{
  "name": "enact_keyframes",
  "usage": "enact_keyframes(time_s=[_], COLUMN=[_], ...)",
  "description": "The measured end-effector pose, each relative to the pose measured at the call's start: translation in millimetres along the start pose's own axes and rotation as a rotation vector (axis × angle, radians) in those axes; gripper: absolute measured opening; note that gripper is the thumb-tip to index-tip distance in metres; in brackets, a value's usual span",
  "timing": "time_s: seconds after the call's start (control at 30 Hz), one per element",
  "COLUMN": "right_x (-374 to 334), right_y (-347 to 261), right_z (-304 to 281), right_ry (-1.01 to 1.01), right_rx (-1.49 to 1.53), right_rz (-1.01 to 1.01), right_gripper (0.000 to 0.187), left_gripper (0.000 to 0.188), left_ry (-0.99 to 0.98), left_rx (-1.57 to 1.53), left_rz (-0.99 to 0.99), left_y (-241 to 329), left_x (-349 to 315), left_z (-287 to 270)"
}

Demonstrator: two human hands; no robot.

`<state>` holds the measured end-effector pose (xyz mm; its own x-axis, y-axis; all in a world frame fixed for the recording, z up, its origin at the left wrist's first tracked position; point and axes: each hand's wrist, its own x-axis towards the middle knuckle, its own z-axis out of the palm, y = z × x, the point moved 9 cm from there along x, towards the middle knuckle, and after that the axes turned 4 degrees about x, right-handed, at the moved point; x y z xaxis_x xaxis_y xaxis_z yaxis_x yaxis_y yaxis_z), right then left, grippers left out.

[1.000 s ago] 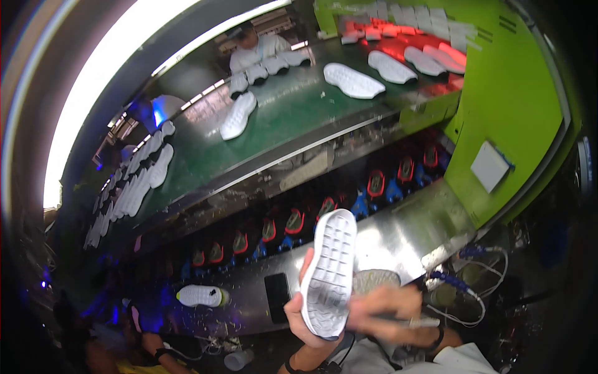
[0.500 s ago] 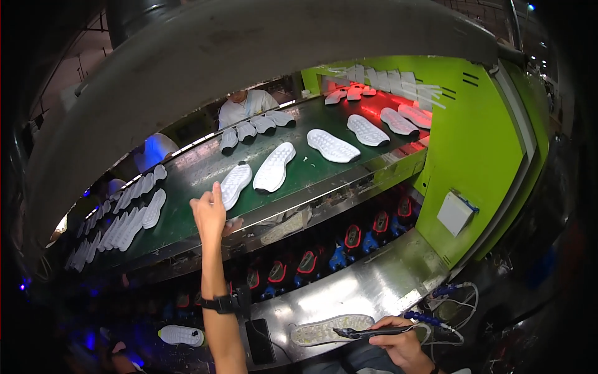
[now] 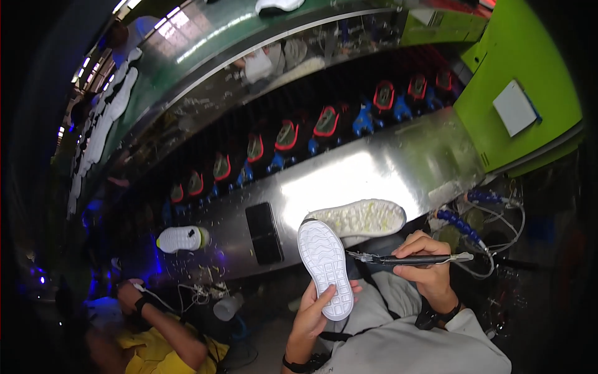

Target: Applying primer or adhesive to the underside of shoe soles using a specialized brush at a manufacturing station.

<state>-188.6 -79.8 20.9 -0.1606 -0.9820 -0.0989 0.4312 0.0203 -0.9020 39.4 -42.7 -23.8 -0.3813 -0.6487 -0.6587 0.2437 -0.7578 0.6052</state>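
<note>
"What does the left hand (image 3: 311, 313) hold?"

"A white, grid-patterned, rubber-like shoe sole (image 3: 324, 265), clamped over the lap before a shiny grey metal bench (image 3: 430, 146), thumb pressing the patterned face, fingertips curled round the edge."

"And the right hand (image 3: 427, 267)?"

"Thumb and fingers close together on a slim, black-handled tool (image 3: 420, 260). Its tip hangs just beside the shoe sole's edge; whether they touch, I cannot tell."

"Why that grip?"

"Taken low, it seems to leave the upper part uncovered and the edge within the tool's reach. A pale, lumpy, yellow-flecked sole (image 3: 367, 218) lies on the bench, apparently kept handy."

"What differs from half a second ago?"

"There, the left hand reaches up beside soles on the green conveyor belt (image 3: 208, 40). Now it grips one near the body; the view tips downward, cutting off much of the belt. The right hand keeps the tool."
</note>
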Motion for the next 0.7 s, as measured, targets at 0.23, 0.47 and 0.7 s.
enact_keyframes(time_s=[0.23,0.47,0.7], right_x=[32,-10,-22], right_y=[-27,1,-7], right_z=[100,111,67], right_ry=[-0.271,-0.417,-0.302], right_rx=[-0.317,-0.104,-0.068], right_rz=[-0.253,-0.165,-0.03], right_gripper=[0.024,0.025,0.027], left_gripper=[0.073,0.056,0.069], left_ry=[-0.012,0.352,-0.081], left_rx=[-0.136,-0.509,-0.46], left_rz=[0.117,0.309,0.426], left_y=[-42,-23,32], left_x=[-41,-38,14], left_z=[-14,-39,39])
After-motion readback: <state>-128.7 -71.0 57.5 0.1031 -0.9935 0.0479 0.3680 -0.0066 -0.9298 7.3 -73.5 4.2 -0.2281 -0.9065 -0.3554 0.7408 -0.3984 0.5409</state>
